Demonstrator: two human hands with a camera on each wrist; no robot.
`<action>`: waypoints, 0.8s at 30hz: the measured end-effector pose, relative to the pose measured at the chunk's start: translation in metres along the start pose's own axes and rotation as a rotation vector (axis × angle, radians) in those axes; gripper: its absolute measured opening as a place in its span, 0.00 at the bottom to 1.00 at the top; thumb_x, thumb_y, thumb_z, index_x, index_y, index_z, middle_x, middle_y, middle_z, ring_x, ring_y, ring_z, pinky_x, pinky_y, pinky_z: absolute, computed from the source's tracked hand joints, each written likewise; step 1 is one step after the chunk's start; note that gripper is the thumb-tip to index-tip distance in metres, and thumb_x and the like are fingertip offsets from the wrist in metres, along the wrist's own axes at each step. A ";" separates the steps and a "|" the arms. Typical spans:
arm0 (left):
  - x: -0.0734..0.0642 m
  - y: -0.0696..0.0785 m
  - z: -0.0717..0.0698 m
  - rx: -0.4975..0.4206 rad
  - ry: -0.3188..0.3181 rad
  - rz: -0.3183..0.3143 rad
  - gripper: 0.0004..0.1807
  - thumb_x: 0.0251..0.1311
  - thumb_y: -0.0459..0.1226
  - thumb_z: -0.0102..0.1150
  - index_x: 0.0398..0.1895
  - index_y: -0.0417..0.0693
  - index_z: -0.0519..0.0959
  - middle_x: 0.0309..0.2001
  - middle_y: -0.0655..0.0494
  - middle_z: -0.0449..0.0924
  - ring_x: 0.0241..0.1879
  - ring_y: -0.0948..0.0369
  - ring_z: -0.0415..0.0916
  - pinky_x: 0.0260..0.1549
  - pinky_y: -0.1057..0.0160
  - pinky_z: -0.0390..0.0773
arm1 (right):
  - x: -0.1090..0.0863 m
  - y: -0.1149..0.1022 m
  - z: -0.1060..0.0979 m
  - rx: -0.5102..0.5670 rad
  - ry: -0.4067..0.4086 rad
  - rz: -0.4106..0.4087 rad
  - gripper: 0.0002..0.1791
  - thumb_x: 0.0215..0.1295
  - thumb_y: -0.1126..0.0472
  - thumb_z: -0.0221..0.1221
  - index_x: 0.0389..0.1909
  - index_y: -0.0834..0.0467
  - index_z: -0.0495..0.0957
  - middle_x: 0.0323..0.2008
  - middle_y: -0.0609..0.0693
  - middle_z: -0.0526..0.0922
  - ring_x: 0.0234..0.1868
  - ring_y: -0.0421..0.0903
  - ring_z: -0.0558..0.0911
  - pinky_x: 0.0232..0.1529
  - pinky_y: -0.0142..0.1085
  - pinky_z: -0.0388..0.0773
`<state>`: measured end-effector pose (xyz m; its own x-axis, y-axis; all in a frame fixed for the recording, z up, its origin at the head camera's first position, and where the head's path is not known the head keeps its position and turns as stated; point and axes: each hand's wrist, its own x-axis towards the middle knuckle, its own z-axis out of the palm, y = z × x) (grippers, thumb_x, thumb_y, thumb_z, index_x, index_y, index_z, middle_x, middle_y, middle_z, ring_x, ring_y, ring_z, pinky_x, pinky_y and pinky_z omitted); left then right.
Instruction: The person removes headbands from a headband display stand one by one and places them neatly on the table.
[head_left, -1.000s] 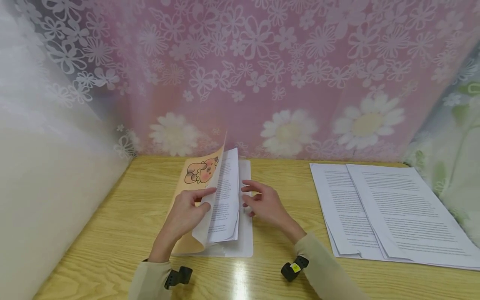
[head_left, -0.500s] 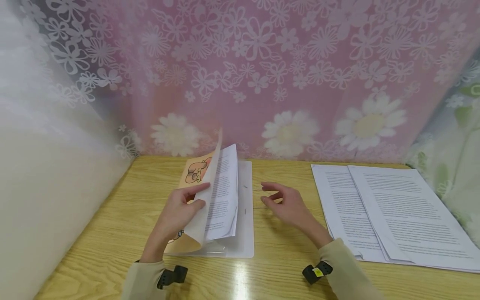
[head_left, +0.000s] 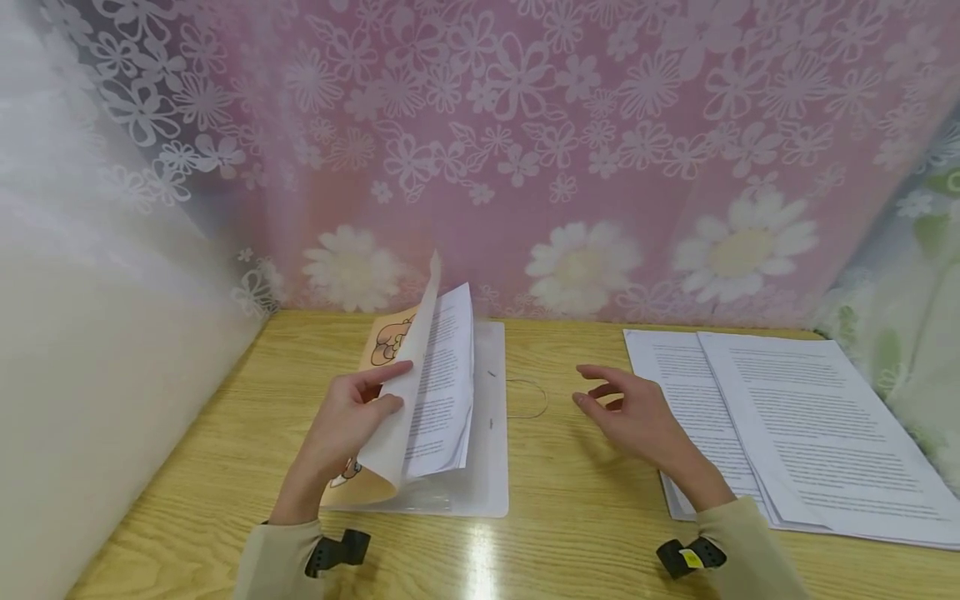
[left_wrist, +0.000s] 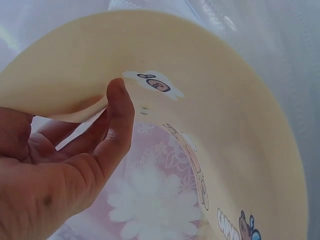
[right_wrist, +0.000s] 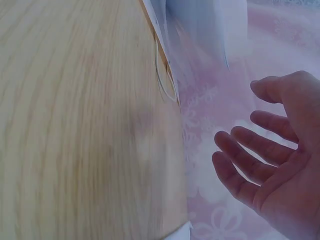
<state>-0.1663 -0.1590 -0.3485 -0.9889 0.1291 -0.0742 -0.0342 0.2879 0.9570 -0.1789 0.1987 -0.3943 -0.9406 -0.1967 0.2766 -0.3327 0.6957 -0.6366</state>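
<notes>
In the head view, my left hand [head_left: 347,425] pinches the raised cover of a folder, an orange cover [head_left: 386,346] with cartoon animals, and bends it back to the left. The left wrist view shows the cover [left_wrist: 235,100] curving beside the thumb and fingers. Under it, printed sheets [head_left: 442,392] lean up from the folder's clear white back [head_left: 491,475]. A thin pale loop [head_left: 545,398] sticks out from the folder's right edge; the right wrist view shows this loop [right_wrist: 159,70] too. My right hand [head_left: 633,417] hovers to the right of it, fingers loosely bent, holding nothing.
Two overlapping stacks of printed paper [head_left: 817,417] lie at the right on the wooden table [head_left: 187,500]. A pink flowered curtain [head_left: 480,167] hangs along the back edge. A pale wall-like sheet [head_left: 112,333] borders the left side.
My right hand has moved right, away from the folder's edge, and the thin loop now shows there. My left hand has drawn the cover slightly further left.
</notes>
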 end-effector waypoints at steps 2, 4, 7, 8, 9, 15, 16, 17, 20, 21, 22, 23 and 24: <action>-0.001 0.001 0.000 -0.008 0.001 -0.004 0.24 0.60 0.30 0.51 0.60 0.55 0.75 0.51 0.44 0.77 0.35 0.56 0.77 0.27 0.63 0.80 | -0.003 0.005 -0.005 -0.033 0.014 0.002 0.24 0.63 0.49 0.59 0.59 0.50 0.74 0.56 0.51 0.79 0.44 0.45 0.84 0.38 0.35 0.82; -0.001 0.001 -0.001 -0.017 -0.002 -0.001 0.24 0.60 0.30 0.51 0.60 0.54 0.75 0.49 0.43 0.77 0.34 0.57 0.77 0.26 0.63 0.80 | -0.005 0.009 -0.010 -0.061 0.027 0.006 0.25 0.63 0.48 0.59 0.60 0.50 0.74 0.56 0.51 0.79 0.45 0.46 0.83 0.39 0.35 0.81; -0.001 0.001 -0.001 -0.032 -0.002 -0.002 0.25 0.59 0.30 0.51 0.60 0.54 0.75 0.48 0.42 0.77 0.33 0.57 0.77 0.25 0.63 0.80 | -0.009 0.014 -0.017 -0.083 0.048 0.004 0.25 0.63 0.48 0.59 0.60 0.51 0.74 0.55 0.52 0.80 0.45 0.47 0.83 0.38 0.35 0.81; -0.001 0.001 -0.001 -0.039 -0.003 0.001 0.25 0.59 0.30 0.51 0.61 0.53 0.75 0.48 0.41 0.77 0.33 0.57 0.77 0.26 0.63 0.80 | -0.010 0.015 -0.019 -0.087 0.059 -0.002 0.25 0.62 0.49 0.59 0.60 0.52 0.74 0.54 0.52 0.80 0.45 0.48 0.83 0.38 0.36 0.81; -0.001 0.001 -0.001 -0.044 -0.002 0.001 0.25 0.59 0.30 0.51 0.61 0.53 0.75 0.48 0.41 0.77 0.33 0.57 0.77 0.26 0.63 0.80 | -0.011 0.017 -0.021 -0.091 0.068 -0.008 0.25 0.63 0.49 0.59 0.60 0.52 0.74 0.54 0.53 0.80 0.45 0.49 0.83 0.38 0.37 0.81; 0.000 0.001 -0.003 -0.079 0.002 -0.019 0.25 0.59 0.29 0.51 0.61 0.54 0.75 0.49 0.41 0.77 0.33 0.58 0.77 0.26 0.63 0.80 | -0.018 0.028 -0.035 -0.131 0.108 -0.017 0.25 0.62 0.50 0.60 0.60 0.51 0.73 0.55 0.54 0.80 0.45 0.51 0.83 0.39 0.42 0.81; 0.000 0.002 -0.004 -0.083 0.001 -0.024 0.25 0.59 0.29 0.51 0.60 0.55 0.75 0.50 0.42 0.77 0.34 0.58 0.77 0.27 0.64 0.80 | -0.020 0.031 -0.038 -0.140 0.112 -0.010 0.26 0.62 0.49 0.60 0.60 0.50 0.73 0.55 0.53 0.80 0.46 0.51 0.83 0.39 0.42 0.81; 0.000 0.002 -0.004 -0.086 0.000 -0.027 0.25 0.59 0.29 0.50 0.60 0.55 0.75 0.50 0.42 0.76 0.34 0.58 0.78 0.27 0.63 0.80 | -0.021 0.033 -0.041 -0.151 0.115 -0.005 0.26 0.62 0.49 0.60 0.61 0.50 0.73 0.55 0.53 0.80 0.46 0.51 0.82 0.39 0.42 0.81; 0.000 0.002 -0.005 -0.086 0.004 -0.034 0.25 0.59 0.30 0.51 0.60 0.55 0.75 0.51 0.42 0.77 0.34 0.58 0.77 0.27 0.64 0.80 | -0.027 0.040 -0.048 -0.181 0.130 0.009 0.27 0.61 0.49 0.61 0.61 0.50 0.72 0.55 0.54 0.80 0.46 0.51 0.82 0.39 0.40 0.81; 0.000 0.002 -0.005 -0.087 0.005 -0.034 0.25 0.59 0.29 0.51 0.60 0.55 0.75 0.51 0.42 0.77 0.35 0.58 0.78 0.28 0.64 0.80 | -0.029 0.043 -0.051 -0.189 0.134 0.013 0.28 0.61 0.49 0.61 0.62 0.50 0.72 0.55 0.54 0.80 0.46 0.51 0.82 0.38 0.40 0.81; -0.001 0.002 -0.005 -0.087 0.006 -0.032 0.25 0.59 0.29 0.51 0.60 0.54 0.75 0.51 0.42 0.77 0.35 0.58 0.78 0.28 0.64 0.80 | -0.030 0.045 -0.053 -0.197 0.138 0.017 0.28 0.60 0.49 0.61 0.62 0.50 0.72 0.55 0.54 0.80 0.46 0.52 0.82 0.38 0.39 0.81; -0.001 0.002 -0.005 -0.090 0.008 -0.030 0.25 0.59 0.29 0.51 0.61 0.54 0.75 0.51 0.41 0.77 0.34 0.58 0.78 0.28 0.63 0.80 | -0.032 0.047 -0.056 -0.206 0.144 0.017 0.28 0.60 0.49 0.62 0.62 0.51 0.72 0.55 0.54 0.80 0.45 0.52 0.82 0.38 0.39 0.81; -0.001 0.002 -0.005 -0.090 0.011 -0.033 0.25 0.59 0.29 0.51 0.61 0.54 0.75 0.51 0.41 0.76 0.33 0.58 0.78 0.27 0.63 0.80 | -0.033 0.049 -0.059 -0.213 0.148 0.020 0.29 0.60 0.49 0.62 0.62 0.51 0.72 0.55 0.55 0.80 0.45 0.53 0.82 0.37 0.38 0.81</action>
<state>-0.1664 -0.1634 -0.3451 -0.9885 0.1105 -0.1034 -0.0790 0.2052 0.9755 -0.1601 0.2798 -0.3925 -0.9216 -0.0895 0.3776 -0.2779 0.8313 -0.4813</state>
